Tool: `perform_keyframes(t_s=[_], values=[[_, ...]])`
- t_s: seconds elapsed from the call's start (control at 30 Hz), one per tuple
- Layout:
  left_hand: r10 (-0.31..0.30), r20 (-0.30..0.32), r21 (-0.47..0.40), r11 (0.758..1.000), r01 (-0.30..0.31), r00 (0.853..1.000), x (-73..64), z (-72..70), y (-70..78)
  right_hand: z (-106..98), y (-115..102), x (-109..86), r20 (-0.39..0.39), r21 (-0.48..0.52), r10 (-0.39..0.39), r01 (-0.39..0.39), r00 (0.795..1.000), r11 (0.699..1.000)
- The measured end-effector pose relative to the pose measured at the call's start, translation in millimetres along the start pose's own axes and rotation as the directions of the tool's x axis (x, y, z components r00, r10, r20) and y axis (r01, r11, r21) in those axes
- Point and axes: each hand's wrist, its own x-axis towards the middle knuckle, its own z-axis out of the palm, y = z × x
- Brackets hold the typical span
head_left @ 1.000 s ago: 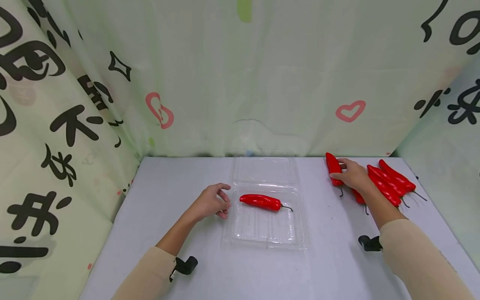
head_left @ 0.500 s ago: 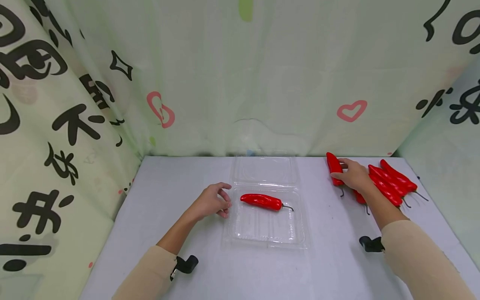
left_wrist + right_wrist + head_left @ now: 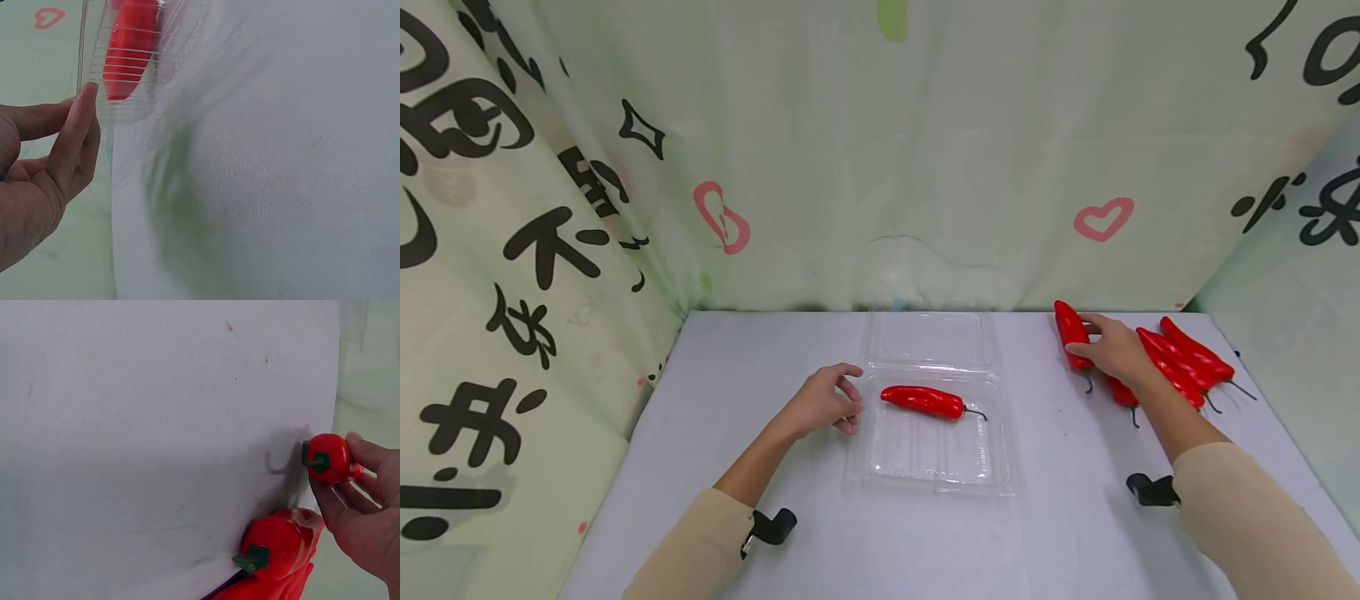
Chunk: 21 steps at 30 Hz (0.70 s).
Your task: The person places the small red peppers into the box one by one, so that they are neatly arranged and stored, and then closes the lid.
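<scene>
My right hand (image 3: pixel 1116 350) pinches a long red pepper (image 3: pixel 331 456) between thumb and fingers at the table's back right; its thin stem hangs toward me. Beside that hand, several more red peppers (image 3: pixel 1198 354) lie in a cluster, one partly hidden under the wrist. In the middle, a clear plastic clamshell container (image 3: pixel 940 479) stands with its lid folded back, and one red pepper (image 3: pixel 922 402) lies crosswise in its base. My left hand (image 3: pixel 827 402) is at the container's left rim, fingers loosely bent, fingertips right at the edge in the left wrist view.
The white table (image 3: pixel 745 358) meets a patterned curtain (image 3: pixel 887 167) along its back edge, with another curtain (image 3: pixel 512 333) on the left. Black wrist camera mounts (image 3: pixel 772 527) stick out from both sleeves.
My right hand has shifted slightly to the right with the pepper, while its sleeve has moved a little right as well. The left hand and the container stay in place.
</scene>
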Motion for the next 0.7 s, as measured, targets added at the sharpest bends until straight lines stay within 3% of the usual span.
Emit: perform_keyframes(t_s=[0.37,0.7], values=[[0.000,-0.004,0.003,1.000,0.000,1.000,-0.5,0.4,-0.1,-7.8,-5.4,-16.2,-0.006,0.020,-0.097,0.097,0.995,0.995],[-0.003,-0.004,0.001,1.000,0.003,1.000,-0.3,0.3,0.7,-17.1,-13.9,-29.0,0.010,0.001,-0.103,0.103,0.995,0.995]])
